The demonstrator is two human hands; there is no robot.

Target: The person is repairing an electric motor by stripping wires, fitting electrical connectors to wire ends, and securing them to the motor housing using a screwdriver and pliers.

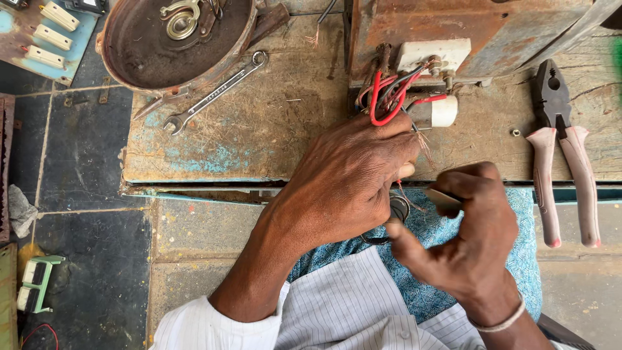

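1. Head view looks down on a worn wooden bench (272, 123), its top scratched and flecked with pale blue paint; a bundle of red and grey wires (389, 97) hangs from a rusty metal box (466, 29) at the bench's far edge, right of the middle.
2. These wires are thin and plastic-coated, looping in loose curves; bare copper strands fray out at their lower ends, just over the near edge.
3. A white plastic terminal block (433, 53) sits above them on the box, and a small white cylinder (444, 111) lies just beside them.
4. Left hand (346, 178) is curled closed over the lower wire ends at the bench's near edge, knuckles up; a dark metal ring (398, 209) shows beneath it.
5. Right hand (470, 233) is pinched narrow on a small flat grey piece (444, 198), thumb stretched toward the left hand; what the piece is I cannot tell.
6. Pliers (562, 149) with faded pink grips lie near the right end, handles jutting past the near edge.
7. A steel spanner (214, 93) lies slantwise toward the far left corner, touching a round rusty casing (175, 45).
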